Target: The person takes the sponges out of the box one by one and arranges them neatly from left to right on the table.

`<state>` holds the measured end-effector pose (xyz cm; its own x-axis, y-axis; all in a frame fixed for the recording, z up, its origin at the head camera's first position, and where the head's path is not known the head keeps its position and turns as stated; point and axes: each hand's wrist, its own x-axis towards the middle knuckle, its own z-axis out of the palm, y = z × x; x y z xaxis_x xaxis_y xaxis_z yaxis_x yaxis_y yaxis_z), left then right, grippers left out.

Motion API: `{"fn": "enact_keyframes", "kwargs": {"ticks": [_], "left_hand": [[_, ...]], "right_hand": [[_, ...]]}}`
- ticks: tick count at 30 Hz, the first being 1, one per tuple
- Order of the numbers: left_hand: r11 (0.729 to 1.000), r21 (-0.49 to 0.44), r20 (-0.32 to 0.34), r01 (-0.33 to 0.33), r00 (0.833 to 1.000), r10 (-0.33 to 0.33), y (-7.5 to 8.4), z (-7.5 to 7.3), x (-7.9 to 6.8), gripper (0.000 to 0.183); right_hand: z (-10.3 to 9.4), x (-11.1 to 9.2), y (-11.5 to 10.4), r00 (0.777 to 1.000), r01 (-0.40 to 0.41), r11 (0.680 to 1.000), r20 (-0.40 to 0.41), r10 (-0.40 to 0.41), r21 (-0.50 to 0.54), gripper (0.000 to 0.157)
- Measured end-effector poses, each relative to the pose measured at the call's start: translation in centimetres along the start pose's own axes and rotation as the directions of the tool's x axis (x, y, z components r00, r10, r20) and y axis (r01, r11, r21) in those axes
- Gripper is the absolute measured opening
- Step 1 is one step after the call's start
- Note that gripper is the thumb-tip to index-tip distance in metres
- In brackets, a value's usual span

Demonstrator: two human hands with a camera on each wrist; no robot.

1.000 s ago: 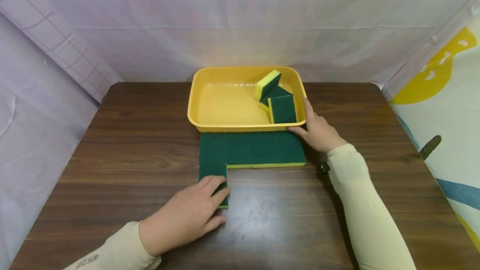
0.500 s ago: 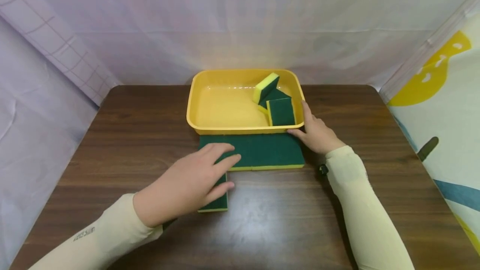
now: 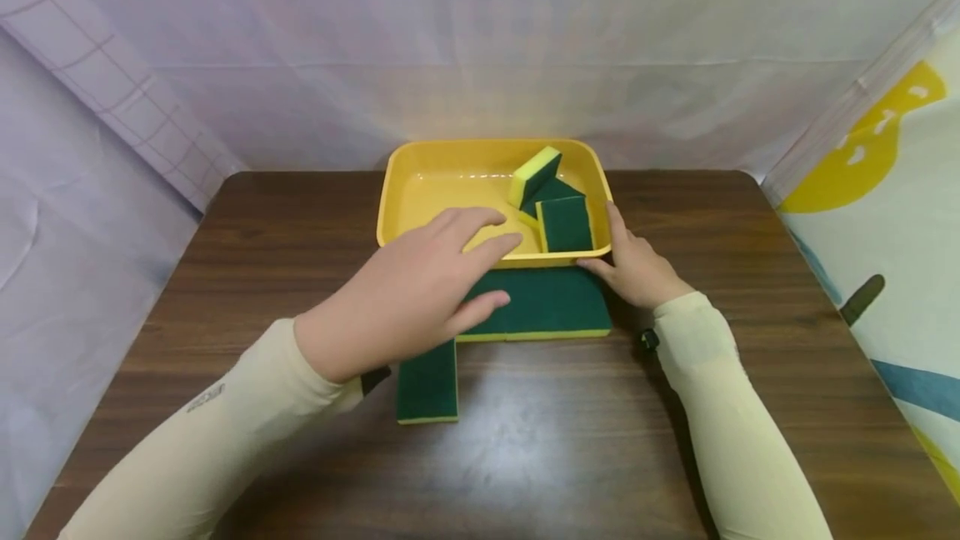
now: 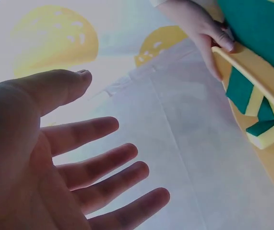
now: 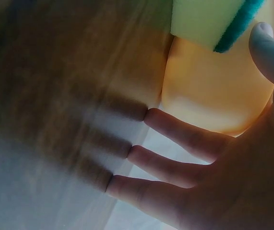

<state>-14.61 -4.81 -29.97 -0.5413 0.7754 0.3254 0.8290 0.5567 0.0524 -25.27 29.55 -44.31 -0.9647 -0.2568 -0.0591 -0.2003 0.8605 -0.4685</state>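
Note:
My left hand [image 3: 412, 294] hangs over the front wall of a yellow tray [image 3: 397, 198], fingers spread and holding nothing; the left wrist view shows the bare palm. My right hand [image 3: 639, 272] rests at the tray's front right corner, thumb along the front and a finger along the side. Its straight fingertips [image 5: 137, 152] meet the wooden table. Inside the tray, a green and yellow scouring sponge [image 3: 567, 225] leans at the front right, with another sponge [image 3: 540, 175] tilted behind it and one more partly covered beneath.
A row of flat sponges [image 3: 551, 298], green side up, lies along the tray's front, its left part hidden by my left hand. One more sponge [image 3: 427, 386] extends from its left end toward me. White cloth [image 3: 480, 48] hangs behind the brown table [image 3: 540, 448].
My left hand has lifted off the nearest sponge on the table and moved forward and right, up over the tray's front. The right hand stays at the tray's corner.

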Motion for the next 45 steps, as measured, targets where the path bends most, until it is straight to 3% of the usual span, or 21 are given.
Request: {"fn": "enact_keyframes", "kwargs": {"ticks": [3,6,11,14,19,29,40,45], "left_hand": [[1.000,-0.003,0.004,0.001,1.000,-0.001,-0.3,-0.4,1.7,0.057],[0.999,-0.005,0.049,0.048,0.998,-0.048,-0.8,-0.5,3.2,0.058],[0.986,-0.017,0.149,0.166,0.975,-0.162,-2.2,0.0,5.5,0.063],[0.979,-0.020,0.180,0.203,0.964,-0.196,-3.1,0.3,6.6,0.066],[0.978,-0.018,0.192,0.206,0.961,-0.199,-4.0,0.8,8.7,0.070],[0.973,-0.016,0.247,0.231,0.944,-0.220,-4.4,1.5,13.1,0.071],[0.968,-0.045,0.301,0.246,0.927,-0.222,-4.8,3.9,16.5,0.067],[0.958,-0.073,0.349,0.277,0.907,-0.236,-5.4,5.1,17.3,0.067]], "right_hand": [[0.0,-0.1,0.1,1.000,-0.002,1.000,0.000,0.002,0.001,0.108],[-0.1,-0.1,0.1,1.000,-0.004,1.000,0.000,0.004,0.001,0.109],[0.0,-0.1,0.1,1.000,-0.009,1.000,0.001,0.009,0.001,0.110],[0.1,-0.1,0.1,1.000,0.002,1.000,-0.003,-0.002,-0.001,0.110],[0.0,-0.1,0.2,1.000,0.006,1.000,-0.009,-0.006,-0.001,0.110],[-0.2,-0.6,0.5,1.000,-0.004,1.000,-0.006,0.004,-0.009,0.110],[-0.4,-1.3,0.2,1.000,0.000,1.000,-0.010,0.000,0.000,0.108],[-0.3,-1.2,0.2,1.000,0.008,1.000,-0.009,-0.008,-0.003,0.108]]}}
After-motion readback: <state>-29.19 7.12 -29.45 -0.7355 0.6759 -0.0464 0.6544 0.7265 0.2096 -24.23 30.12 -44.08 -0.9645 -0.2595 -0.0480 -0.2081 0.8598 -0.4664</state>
